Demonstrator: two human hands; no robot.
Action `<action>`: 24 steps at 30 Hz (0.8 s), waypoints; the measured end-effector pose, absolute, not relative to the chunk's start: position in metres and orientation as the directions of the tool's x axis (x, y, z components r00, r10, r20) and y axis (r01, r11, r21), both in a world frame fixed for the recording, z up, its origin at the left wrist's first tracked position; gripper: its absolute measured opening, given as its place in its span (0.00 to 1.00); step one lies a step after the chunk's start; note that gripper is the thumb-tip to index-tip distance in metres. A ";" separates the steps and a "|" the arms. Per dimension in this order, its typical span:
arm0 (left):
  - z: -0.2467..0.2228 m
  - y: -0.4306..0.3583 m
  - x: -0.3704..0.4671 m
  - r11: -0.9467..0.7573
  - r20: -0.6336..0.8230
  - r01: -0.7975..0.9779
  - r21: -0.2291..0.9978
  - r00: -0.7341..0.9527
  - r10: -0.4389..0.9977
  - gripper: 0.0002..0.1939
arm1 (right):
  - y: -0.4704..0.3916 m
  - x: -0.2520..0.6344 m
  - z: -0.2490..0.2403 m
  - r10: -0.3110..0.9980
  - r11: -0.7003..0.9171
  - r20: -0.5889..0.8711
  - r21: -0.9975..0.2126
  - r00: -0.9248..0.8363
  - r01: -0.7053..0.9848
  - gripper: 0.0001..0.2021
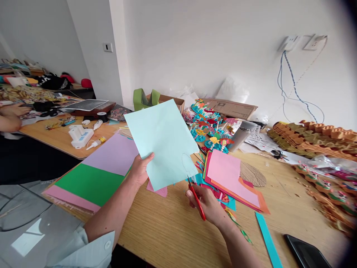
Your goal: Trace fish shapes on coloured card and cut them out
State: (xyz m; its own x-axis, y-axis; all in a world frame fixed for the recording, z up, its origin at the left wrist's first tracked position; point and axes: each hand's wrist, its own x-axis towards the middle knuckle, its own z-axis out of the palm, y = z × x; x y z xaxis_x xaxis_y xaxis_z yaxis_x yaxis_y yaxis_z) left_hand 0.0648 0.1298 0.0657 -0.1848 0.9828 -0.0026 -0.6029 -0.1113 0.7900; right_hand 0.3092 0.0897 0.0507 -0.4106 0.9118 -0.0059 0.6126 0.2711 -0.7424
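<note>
A light blue-green paper sheet is held up above the table, its left lower edge pinched in my left hand, thumb on top. A thin drawn outline shows near the sheet's lower right corner. Red-handled scissors are in my right hand, their tips at the sheet's lower right edge beside the outline. Behind my right hand lies a stack with a pink sheet on top. Purple paper and green paper lie at the left, partly under my left forearm.
Colourful fish figures and a metal cup stand behind the sheet. A black phone and a teal strip lie at the front right. Glue bottles, a white device and another person's arm are at the left.
</note>
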 end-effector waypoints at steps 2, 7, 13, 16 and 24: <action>0.067 0.129 0.066 -0.106 -0.003 -0.605 0.789 -0.176 0.984 0.30 | 0.089 0.309 0.051 0.903 0.262 -0.027 -0.755 -0.428 0.601 0.23; 0.066 0.128 0.068 -0.095 -0.008 -0.610 0.787 -0.163 0.987 0.29 | 0.088 0.307 0.054 0.902 0.233 -0.057 -0.770 -0.427 0.594 0.23; 0.066 0.128 0.068 -0.083 -0.014 -0.615 0.784 -0.152 0.988 0.28 | 0.088 0.306 0.053 0.907 0.209 -0.070 -0.781 -0.415 0.588 0.25; 0.067 0.127 0.069 -0.086 -0.015 -0.615 0.784 -0.157 0.988 0.28 | 0.087 0.306 0.053 0.909 0.199 -0.071 -0.792 -0.411 0.577 0.25; 0.064 0.129 0.068 -0.101 -0.005 -0.615 0.782 -0.169 0.986 0.28 | 0.090 0.305 0.053 0.921 0.121 -0.112 -0.828 -0.373 0.547 0.24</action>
